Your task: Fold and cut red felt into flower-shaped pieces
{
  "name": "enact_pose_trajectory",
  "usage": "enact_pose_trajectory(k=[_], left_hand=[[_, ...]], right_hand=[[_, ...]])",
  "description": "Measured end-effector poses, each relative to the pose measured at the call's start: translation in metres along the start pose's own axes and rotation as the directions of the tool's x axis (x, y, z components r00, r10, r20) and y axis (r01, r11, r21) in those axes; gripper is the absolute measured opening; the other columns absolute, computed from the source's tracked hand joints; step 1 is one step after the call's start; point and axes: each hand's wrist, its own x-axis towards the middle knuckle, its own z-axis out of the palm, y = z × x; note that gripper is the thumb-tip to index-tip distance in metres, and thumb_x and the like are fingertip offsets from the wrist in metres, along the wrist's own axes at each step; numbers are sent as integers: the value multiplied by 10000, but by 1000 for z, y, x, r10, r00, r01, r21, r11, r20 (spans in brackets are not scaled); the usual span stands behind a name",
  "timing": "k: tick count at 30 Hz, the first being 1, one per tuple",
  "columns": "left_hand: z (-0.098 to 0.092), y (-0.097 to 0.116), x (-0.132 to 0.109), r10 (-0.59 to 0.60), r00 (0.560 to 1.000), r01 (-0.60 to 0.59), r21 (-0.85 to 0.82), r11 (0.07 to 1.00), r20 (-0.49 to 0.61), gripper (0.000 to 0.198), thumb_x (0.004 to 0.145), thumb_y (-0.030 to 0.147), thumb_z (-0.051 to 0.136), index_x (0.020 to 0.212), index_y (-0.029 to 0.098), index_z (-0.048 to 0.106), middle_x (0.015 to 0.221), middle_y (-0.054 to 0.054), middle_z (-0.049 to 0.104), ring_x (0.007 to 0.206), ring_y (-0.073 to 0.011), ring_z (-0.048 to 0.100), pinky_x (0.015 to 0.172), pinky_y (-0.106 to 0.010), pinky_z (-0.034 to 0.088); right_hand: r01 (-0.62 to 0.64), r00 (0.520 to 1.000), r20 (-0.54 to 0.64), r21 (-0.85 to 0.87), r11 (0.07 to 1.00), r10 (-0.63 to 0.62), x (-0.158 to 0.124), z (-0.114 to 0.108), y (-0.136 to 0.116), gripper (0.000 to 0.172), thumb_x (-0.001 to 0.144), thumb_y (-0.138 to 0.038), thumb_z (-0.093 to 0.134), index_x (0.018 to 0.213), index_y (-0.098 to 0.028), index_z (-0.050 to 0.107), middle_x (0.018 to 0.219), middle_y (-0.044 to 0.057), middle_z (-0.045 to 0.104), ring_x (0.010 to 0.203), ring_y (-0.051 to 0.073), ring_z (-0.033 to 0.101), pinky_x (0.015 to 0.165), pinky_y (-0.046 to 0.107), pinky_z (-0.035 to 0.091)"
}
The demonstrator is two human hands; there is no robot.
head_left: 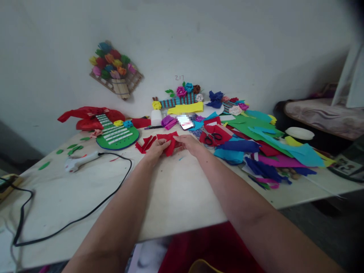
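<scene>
Both hands meet over the middle of the table, on a piece of red paper [170,143]. My left hand [158,148] pinches its left side between thumb and fingers. On the right side, my right hand [185,143] grips the same piece, its fingertips partly hidden. Folded red strips [146,145] lie just left of my left hand. A phone [185,122] with a lit, blurred screen lies beyond the hands. Black-handled scissors [213,138] rest on red paper to the right.
A white glue gun [81,160] with a black cable [129,174] lies left on the table [182,204]. A green decorated board [118,137] sits behind it. Coloured paper sheets [256,131] pile up at the right; paper flowers [187,89] stand by the wall.
</scene>
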Motion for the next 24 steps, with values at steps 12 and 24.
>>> enact_pose_trajectory(k=[12,24], left_hand=[[8,0,1,18,1000,-17,-133,991,7,356,567,381,748,692,147,511,603,-9,626,559,-136,599,582,-264,478],[2,5,-3,3,1000,-3,-2,1000,17,323,612,386,714,728,148,530,601,-16,642,525,-121,593,535,-223,449]], right_hand=[[74,984,-166,8,997,-72,3,7,3,122,709,-238,661,675,-126,628,546,1,615,440,87,535,423,195,424],[80,979,-179,-75,994,-93,6,-1,0,168,736,-51,566,872,-131,625,491,-24,597,441,98,564,418,183,415]])
